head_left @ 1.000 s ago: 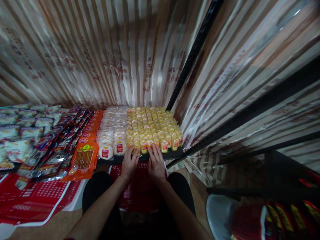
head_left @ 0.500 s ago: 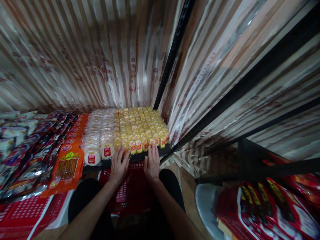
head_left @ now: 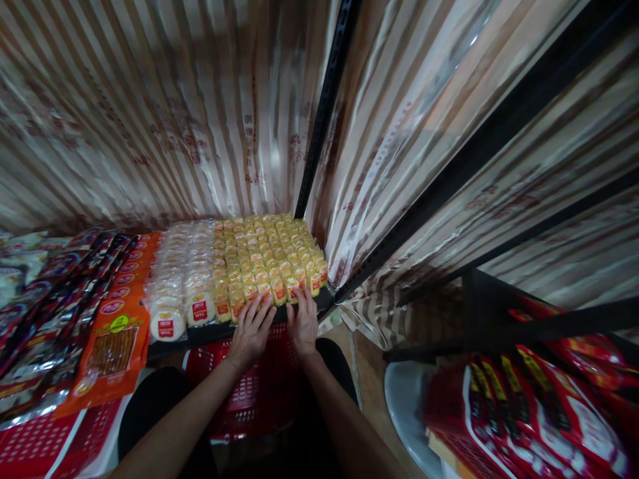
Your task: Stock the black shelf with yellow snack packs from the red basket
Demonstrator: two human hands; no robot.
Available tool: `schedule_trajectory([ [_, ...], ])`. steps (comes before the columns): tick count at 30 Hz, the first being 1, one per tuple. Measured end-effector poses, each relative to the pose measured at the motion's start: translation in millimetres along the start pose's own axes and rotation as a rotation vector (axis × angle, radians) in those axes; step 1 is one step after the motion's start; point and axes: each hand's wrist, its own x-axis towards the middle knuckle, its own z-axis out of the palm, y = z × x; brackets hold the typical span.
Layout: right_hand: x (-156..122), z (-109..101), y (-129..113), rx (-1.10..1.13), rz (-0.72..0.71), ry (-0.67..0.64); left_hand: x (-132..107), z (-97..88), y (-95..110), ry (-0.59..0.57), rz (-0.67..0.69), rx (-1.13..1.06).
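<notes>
Rows of small yellow wrapped snack cakes (head_left: 272,249) stand packed on a dark shelf (head_left: 172,342). My left hand (head_left: 253,326) lies with its fingers stretched against the front faces of the cakes near the middle of the front row. Close to the right, my right hand (head_left: 302,322) has its fingers extended, the tips touching the front cakes. Neither hand grips anything. To the left of the yellow cakes stand rows of round white wrapped crackers (head_left: 167,319), with red labels on the front ones.
Orange snack bags (head_left: 117,346) and dark shiny packets (head_left: 44,332) lie farther left. Below the shelf sits a red basket (head_left: 249,392). A grey-white plastic stool (head_left: 407,406) and red packets (head_left: 539,412) are at right. A black metal post (head_left: 327,106) rises before striped sheeting (head_left: 210,113).
My left hand has moved right along the front row, nearer to my right hand, uncovering cakes at the left end. The view has shifted slightly right.
</notes>
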Motion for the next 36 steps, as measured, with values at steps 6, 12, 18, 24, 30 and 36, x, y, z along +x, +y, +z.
schedule_trajectory([
  [6, 9, -1, 7, 0.010, -0.030, -0.010, 19, 3.7, 6, -0.069, 0.044, -0.010],
  [12, 12, 0, 9, 0.036, -0.030, 0.003, 25, 10.2, 9, -0.090, 0.052, -0.020],
  [18, 7, 4, 12, 0.083, -0.010, -0.008, 32, 17.2, 11, -0.101, 0.124, -0.030],
  [24, 2, 3, 20, 0.129, -0.036, -0.019, 43, 31.2, 15, -0.131, 0.158, 0.022],
  [30, 6, 1, 18, 0.118, -0.040, -0.001, 46, 34.5, 13, -0.109, 0.156, 0.038],
  [36, 7, -3, 16, 0.086, -0.008, 0.065, 47, 33.5, 13, -0.137, 0.147, 0.082],
])
